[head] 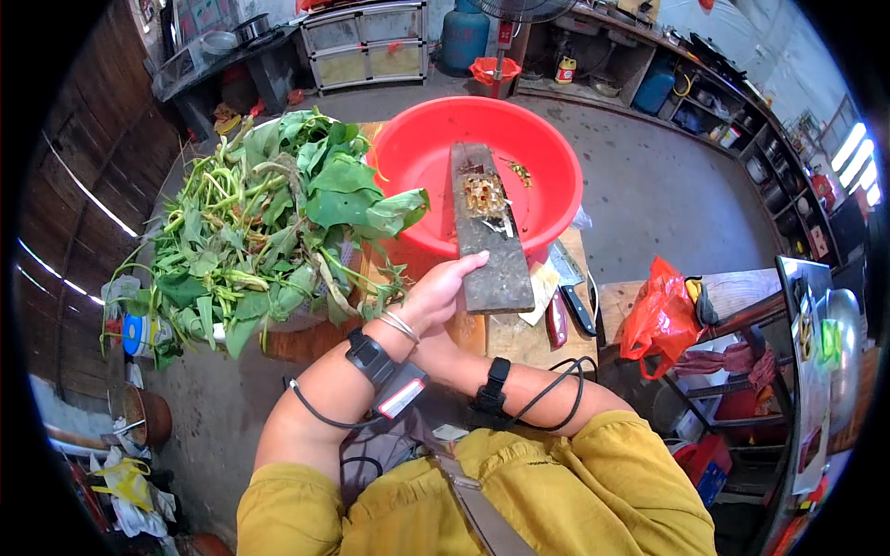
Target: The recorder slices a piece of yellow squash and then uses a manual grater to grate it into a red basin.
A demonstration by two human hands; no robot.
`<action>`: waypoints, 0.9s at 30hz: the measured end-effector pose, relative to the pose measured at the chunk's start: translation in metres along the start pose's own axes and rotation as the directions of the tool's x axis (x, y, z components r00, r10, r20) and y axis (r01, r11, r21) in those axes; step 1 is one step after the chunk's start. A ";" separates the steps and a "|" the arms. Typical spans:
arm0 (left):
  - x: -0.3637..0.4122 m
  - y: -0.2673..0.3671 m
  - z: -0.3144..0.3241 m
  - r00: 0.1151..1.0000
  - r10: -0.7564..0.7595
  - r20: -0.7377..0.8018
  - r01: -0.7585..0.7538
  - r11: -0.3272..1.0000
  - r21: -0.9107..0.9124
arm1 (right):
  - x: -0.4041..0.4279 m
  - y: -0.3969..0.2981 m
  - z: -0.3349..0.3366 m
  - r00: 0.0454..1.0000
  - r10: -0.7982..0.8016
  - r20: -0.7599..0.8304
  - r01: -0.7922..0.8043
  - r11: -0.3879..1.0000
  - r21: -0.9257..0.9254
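Note:
My left hand [434,292] grips the near end of a dark flat wooden board [495,285], its thumb lying on top. Set in the board is a rough patch, perhaps a grating plate [483,194], with pale shreds beside it. The board's far end reaches over a red plastic basin [556,201], where a few greenish scraps lie inside. My right hand [434,347] crosses under the left wrist; its fingers are hidden. To the left, leafy green vines [278,229] are heaped over a pale basket [306,316]. Both wrists wear black straps.
Right of the board lie a cleaver with a black handle [578,311] and a red-handled knife [557,320] on a wooden surface [511,337]. A red plastic bag [660,313] sits further right. A fan [504,42] and a gas cylinder [464,38] stand beyond the basin.

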State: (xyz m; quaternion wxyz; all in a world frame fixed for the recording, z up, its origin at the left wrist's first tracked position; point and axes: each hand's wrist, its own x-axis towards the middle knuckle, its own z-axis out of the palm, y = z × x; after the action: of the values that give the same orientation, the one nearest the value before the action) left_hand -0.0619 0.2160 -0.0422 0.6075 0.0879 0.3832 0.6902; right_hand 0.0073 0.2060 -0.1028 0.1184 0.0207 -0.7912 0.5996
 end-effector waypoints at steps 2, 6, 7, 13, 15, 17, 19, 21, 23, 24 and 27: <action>0.000 0.001 0.000 1.000 -0.014 0.001 0.014 1.000 0.007 | -0.007 0.000 -0.001 0.992 -0.101 0.078 0.116 0.968 -0.221; 0.000 0.004 -0.006 0.999 -0.021 0.036 0.019 0.999 0.038 | -0.025 -0.019 -0.007 0.939 -0.303 0.161 0.342 0.790 -0.508; 0.001 0.004 -0.006 0.998 -0.013 0.055 0.010 0.999 0.040 | -0.030 -0.023 -0.011 0.940 -0.300 0.160 0.339 0.792 -0.509; 0.000 0.005 -0.004 1.000 0.009 0.029 -0.011 0.998 0.064 | -0.052 -0.037 -0.043 0.932 -0.233 0.276 0.352 0.763 -0.542; 0.000 0.003 -0.005 0.999 -0.001 0.041 -0.002 0.998 0.061 | -0.063 -0.033 -0.057 0.924 -0.278 0.261 0.379 0.753 -0.538; 0.001 0.003 -0.005 0.999 -0.012 0.046 0.011 1.000 0.025 | -0.073 -0.037 -0.074 0.910 -0.332 0.249 0.415 0.716 -0.562; 0.003 -0.002 -0.007 1.000 0.003 0.028 -0.003 1.000 -0.007 | -0.079 -0.041 -0.090 0.906 -0.368 0.210 0.419 0.700 -0.578; 0.005 -0.008 -0.009 1.000 0.020 0.009 -0.019 0.999 -0.041 | -0.083 -0.043 -0.108 0.917 -0.339 0.209 0.393 0.680 -0.619; 0.005 -0.014 -0.010 0.999 0.038 0.012 -0.037 0.994 -0.104 | -0.090 -0.048 -0.120 0.922 -0.340 0.184 0.375 0.673 -0.638; 0.005 -0.016 -0.011 0.999 0.032 -0.009 -0.032 0.992 -0.119 | -0.095 -0.051 -0.126 0.918 -0.349 0.190 0.387 0.675 -0.628; 0.005 -0.021 -0.011 0.999 0.042 -0.020 -0.044 0.990 -0.132 | -0.107 -0.048 -0.141 0.911 -0.369 0.184 0.399 0.672 -0.624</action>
State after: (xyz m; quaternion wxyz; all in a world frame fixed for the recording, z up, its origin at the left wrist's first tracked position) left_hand -0.0534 0.2151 -0.0652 0.5935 0.0498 0.3401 0.7278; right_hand 0.1426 0.3157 -0.0440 0.2245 0.1570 -0.9290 0.2488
